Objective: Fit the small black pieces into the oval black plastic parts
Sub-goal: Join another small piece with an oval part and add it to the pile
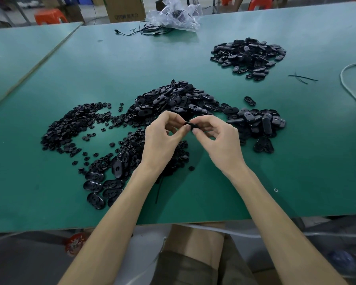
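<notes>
green table [296,161]: near edge runs along the bottom; all parts lie on it.
loose ovals [103,186]: black, near left, just beside the left forearm, mostly hollow side up.
left hand [162,138]: fingers curled, thumb and forefinger pinch the left end of the held oval [190,126].
right hand [216,136]: fingers curled, tips pinch the right end of the same part.
held oval: black, raised above the table between both hands, mostly covered by fingertips; cannot tell whether a small piece sits in it.
small pieces [70,128]: black, round, wide heap left of the hands, reaching under the left hand.
middle heap [177,99]: ovals, just behind the hands.
right heap [259,122]: ovals, beside the right hand.
far heap [249,55]: ovals, well apart, far right.
bag [177,16]: clear plastic, far edge, black cable [144,30] beside it.
box [124,9]: cardboard, beyond the table.
</notes>
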